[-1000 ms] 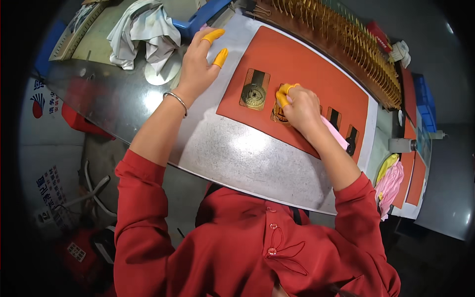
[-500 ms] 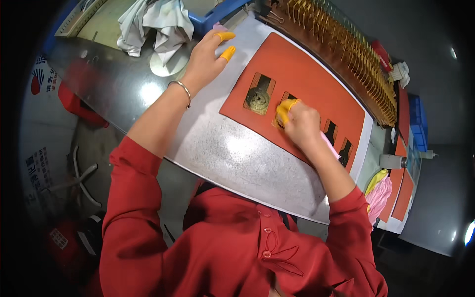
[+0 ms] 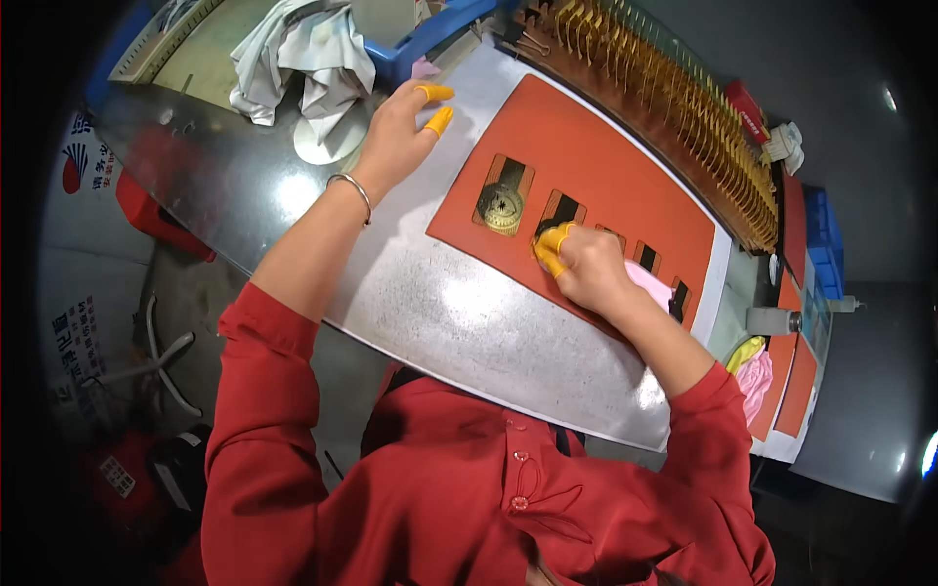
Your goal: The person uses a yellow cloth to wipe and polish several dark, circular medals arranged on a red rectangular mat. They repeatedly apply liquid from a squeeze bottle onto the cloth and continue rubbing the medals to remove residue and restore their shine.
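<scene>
My right hand is bent over the second plate from the left, which lies on the red mat. Its fingers are curled, with yellow cots at the lower end of this plate; I cannot tell if they grip it or only press. A pink cloth shows beside my palm, and if I hold it I also cannot tell. My left hand is open, thumb and finger apart, nothing seen in it, near the mat's upper left side.

To do this well, I should keep the cots between skin and plate, press evenly, and hold the plate flat so it does not slide. My wrist should stay light, because other plates lie near it, like the fifth plate. The left hand could perhaps steady the mat.
</scene>
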`<state>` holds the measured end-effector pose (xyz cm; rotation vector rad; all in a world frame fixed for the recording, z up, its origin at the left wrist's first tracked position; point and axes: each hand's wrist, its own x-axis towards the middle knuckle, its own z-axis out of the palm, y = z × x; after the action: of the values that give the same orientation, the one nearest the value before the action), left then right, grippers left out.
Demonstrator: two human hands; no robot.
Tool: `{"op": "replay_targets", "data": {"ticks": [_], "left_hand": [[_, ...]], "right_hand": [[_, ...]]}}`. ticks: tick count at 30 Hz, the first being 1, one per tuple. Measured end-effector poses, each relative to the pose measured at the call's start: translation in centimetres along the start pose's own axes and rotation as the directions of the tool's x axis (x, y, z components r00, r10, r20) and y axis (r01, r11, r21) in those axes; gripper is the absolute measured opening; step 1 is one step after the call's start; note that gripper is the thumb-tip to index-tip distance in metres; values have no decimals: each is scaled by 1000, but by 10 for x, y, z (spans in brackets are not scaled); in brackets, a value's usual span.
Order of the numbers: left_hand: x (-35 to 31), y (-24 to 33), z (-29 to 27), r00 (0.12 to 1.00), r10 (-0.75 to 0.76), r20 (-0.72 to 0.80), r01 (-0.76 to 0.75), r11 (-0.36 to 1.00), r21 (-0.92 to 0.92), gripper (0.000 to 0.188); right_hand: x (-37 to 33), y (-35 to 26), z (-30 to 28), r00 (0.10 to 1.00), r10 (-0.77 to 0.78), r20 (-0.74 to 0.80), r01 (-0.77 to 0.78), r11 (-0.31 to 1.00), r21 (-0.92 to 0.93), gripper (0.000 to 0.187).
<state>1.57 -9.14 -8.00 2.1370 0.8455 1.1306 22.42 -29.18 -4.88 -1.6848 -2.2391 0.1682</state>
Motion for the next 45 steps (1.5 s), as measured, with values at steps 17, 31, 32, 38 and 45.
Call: {"op": "replay_targets", "data": {"ticks": [17, 31, 32, 38, 45], "left_hand": [[2, 5, -3, 999, 38, 7, -38, 999, -30, 20], [2, 8, 1, 999, 40, -23, -42, 996, -81, 17], [1, 4, 0, 992, 125, -1, -125, 992, -28, 18], [2, 9, -3, 998, 68, -5, -68, 998, -13, 17], [-3, 9, -2, 1000, 26, 5, -25, 998, -58, 18]], "right_hand": [[10, 24, -4, 997, 61, -44, -62, 998, -22, 15], [1, 21, -2, 996, 46, -74, -50, 998, -48, 13], [-5, 16, 0, 998, 13, -54, -16, 998, -53, 12], [-3, 6, 1, 997, 18, -80, -20, 999, -26, 10], [-5, 10, 1, 996, -6, -93, 2, 999, -53, 8]]}}
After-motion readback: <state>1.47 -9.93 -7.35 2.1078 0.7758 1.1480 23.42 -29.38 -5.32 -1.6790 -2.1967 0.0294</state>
